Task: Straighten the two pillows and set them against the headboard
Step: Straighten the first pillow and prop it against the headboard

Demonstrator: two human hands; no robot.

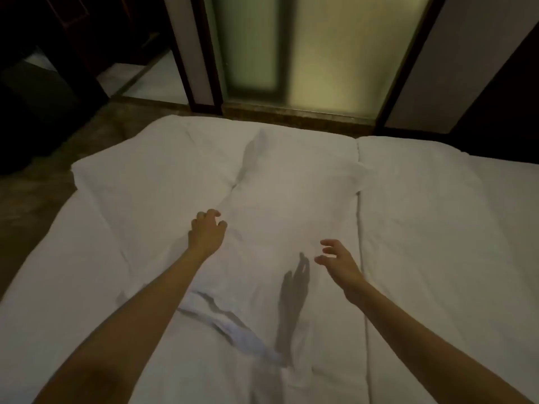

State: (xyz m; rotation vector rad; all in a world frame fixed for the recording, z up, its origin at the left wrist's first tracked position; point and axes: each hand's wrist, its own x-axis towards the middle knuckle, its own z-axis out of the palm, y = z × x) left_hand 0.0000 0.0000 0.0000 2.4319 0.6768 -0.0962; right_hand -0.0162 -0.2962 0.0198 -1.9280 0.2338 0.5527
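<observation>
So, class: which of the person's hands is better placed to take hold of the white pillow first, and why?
Left. The left hand already rests, fingers curled, on the pillow. The right hand hovers open above the bedding, casting a shadow, nearer the seam than the pillow's body.

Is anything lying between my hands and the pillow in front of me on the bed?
Nothing visible is in the way. The left hand and right hand hover open over the white pillow, with only rumpled white bedding and the hand's shadow beneath them. No headboard is in view.

Bare forearms, no sleeves, unadorned wrists.
</observation>
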